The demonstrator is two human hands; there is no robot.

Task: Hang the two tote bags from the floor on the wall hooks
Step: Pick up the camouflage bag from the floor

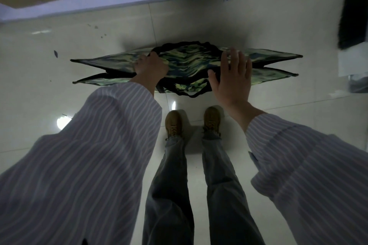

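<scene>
Near: brown shoes (173, 123) on tiled floor (99, 93). Beyond the toes, two camouflage tote bags (187, 61) side by side. Left hand (151, 67) clenched on black handles (159, 49); right hand (233, 73) spread flat, gripping nothing. Gather both straps before lifting. Wall hooks unseen.
</scene>
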